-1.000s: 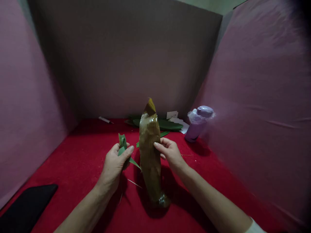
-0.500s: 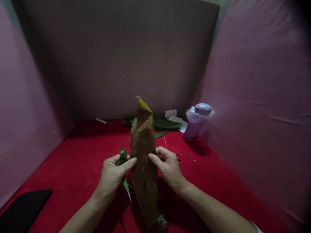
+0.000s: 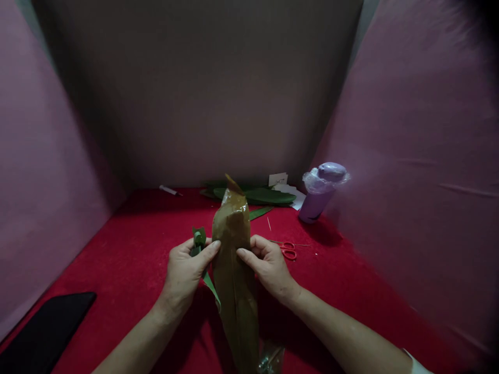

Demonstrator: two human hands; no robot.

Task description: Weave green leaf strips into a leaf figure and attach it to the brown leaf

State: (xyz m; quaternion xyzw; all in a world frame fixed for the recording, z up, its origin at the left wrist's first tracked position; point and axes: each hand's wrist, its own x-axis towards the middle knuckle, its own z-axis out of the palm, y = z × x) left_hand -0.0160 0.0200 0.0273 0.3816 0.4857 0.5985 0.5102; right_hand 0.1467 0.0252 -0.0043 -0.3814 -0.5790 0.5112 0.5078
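Note:
A long brownish-green leaf (image 3: 234, 275) stands upright in front of me, its pointed tip bent and shiny at the top. My left hand (image 3: 189, 267) pinches its left edge, thumb on the near face. The same hand also holds a small rolled green leaf piece (image 3: 199, 239), whose narrow strip hangs down below the palm. On the opposite edge my right hand (image 3: 268, 262) grips the leaf between thumb and bent fingers. Below, a small clear plastic bag (image 3: 271, 357) lies partly behind the leaf's lower end; its contents are too dark to name.
Red-handled scissors (image 3: 289, 251) lie right of my right hand. Farther back are stacked green leaves (image 3: 261, 196), white papers (image 3: 292, 196), a thin stick (image 3: 268, 224), a syringe-like tube (image 3: 170, 190) and a purple bin (image 3: 314, 205) lined with plastic. A black flat item (image 3: 50, 327) rests at left.
The leaf's top has tilted and dropped a little, and its surface catches more light. Both hands keep hold of its edges. The view has shifted slightly, showing more of the plastic bag and scissors.

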